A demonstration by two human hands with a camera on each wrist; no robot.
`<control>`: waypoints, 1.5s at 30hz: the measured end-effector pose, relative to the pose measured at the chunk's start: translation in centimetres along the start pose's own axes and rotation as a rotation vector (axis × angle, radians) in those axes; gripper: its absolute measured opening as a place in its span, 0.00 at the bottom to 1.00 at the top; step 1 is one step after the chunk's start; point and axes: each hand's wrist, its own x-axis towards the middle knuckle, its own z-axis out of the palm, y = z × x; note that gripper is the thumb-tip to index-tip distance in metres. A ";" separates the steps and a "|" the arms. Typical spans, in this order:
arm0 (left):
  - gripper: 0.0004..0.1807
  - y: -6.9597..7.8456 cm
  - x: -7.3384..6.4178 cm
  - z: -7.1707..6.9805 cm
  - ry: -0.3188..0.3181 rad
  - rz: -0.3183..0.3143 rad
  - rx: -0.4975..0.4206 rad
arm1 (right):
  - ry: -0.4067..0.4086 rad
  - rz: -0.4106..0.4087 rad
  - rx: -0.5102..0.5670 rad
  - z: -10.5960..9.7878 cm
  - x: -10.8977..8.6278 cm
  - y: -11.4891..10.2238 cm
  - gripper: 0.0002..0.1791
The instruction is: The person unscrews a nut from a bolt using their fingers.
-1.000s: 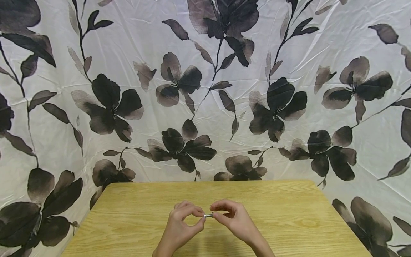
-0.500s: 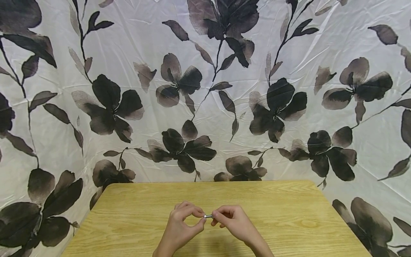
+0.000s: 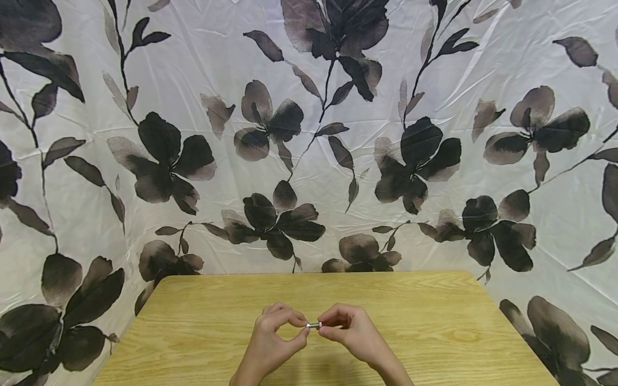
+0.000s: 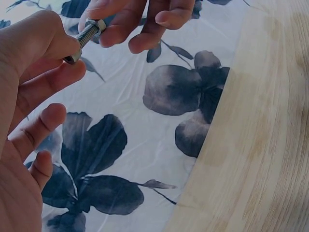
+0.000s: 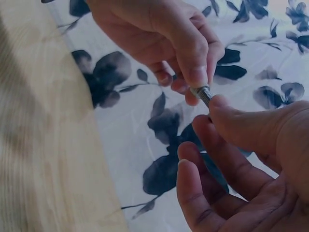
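A small silver bolt (image 3: 313,325) is held level between the two hands, above the table. My left hand (image 3: 274,336) pinches its head end between thumb and index finger, the other fingers held loosely away. In the left wrist view the threaded shank of the bolt (image 4: 87,36) lies bare, and a hex nut (image 4: 101,25) sits on its far end. My right hand (image 3: 354,333) has thumb and index finger on that nut, gripping it at the edges. From the right wrist view, the right thumb (image 5: 246,123) hides the nut and part of the bolt.
Beneath the hands is a light wood-grain table (image 3: 217,300) with rounded far corners. Behind and beside it hangs a white cloth (image 3: 338,214) printed with dark flowers.
The right thumb and index finger have rolled round the nut end: apart at first, then thumb over index finger, now back in a level pinch. The left hand stays still.
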 end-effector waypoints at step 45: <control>0.12 -0.1 0.0 -0.1 0.018 0.006 0.000 | 0.000 0.010 0.005 -0.1 0.0 -0.1 0.10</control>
